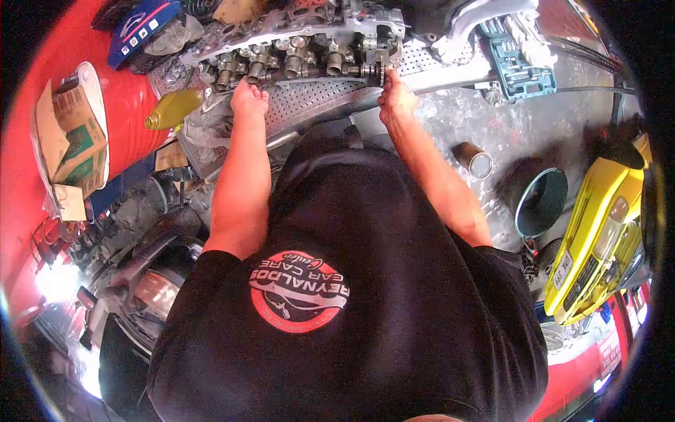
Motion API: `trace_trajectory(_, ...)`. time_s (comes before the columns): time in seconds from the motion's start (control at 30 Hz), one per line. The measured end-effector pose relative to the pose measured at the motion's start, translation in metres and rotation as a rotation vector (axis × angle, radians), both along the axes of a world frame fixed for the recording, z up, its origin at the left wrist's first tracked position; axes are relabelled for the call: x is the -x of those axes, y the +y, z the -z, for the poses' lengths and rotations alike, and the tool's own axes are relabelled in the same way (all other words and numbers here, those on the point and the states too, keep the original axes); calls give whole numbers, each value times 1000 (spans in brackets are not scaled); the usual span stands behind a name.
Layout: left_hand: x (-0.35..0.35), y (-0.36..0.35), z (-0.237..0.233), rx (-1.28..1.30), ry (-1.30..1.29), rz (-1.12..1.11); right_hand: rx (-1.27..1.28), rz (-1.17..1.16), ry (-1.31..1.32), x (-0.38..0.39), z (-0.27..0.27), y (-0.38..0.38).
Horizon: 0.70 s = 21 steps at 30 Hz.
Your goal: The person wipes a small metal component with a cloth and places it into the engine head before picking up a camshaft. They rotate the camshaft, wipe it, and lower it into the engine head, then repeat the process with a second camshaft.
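Head view, twelve o'clock: uncovered grey metal cylinder head (295, 35) is pressed by flat left hand (249, 100); dark sprocket (377, 72) is pinched by right hand (396, 102).

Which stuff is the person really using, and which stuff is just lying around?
In use: grey metal engine head with valve springs; dark round part on its end, gripped by right hand; left hand touches the head.
Lying about: yellow plastic bottle; blue tool case; shiny metal can; brown cardboard box.
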<state>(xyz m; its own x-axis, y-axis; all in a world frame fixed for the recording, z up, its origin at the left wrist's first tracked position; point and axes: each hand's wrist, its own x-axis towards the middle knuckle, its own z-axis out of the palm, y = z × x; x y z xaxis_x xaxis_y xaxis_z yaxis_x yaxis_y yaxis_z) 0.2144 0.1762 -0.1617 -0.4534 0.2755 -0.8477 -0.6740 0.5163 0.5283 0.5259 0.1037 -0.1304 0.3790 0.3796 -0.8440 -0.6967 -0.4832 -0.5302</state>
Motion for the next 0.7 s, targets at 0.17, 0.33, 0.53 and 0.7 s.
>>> trace_trajectory(0.17,1,3,6,-21,21,-20,16,7,-71,2,7,3)
trace_trajectory(0.33,1,3,7,12,48,-2,82,16,-182,5,17,8)
trace_trajectory(0.53,-4,1,-3,-32,64,-2,-86,-120,14,-9,-8,-10)
trace_trajectory(0.7,-4,-8,0,-56,56,-66,-129,-466,-115,-38,-13,-27)
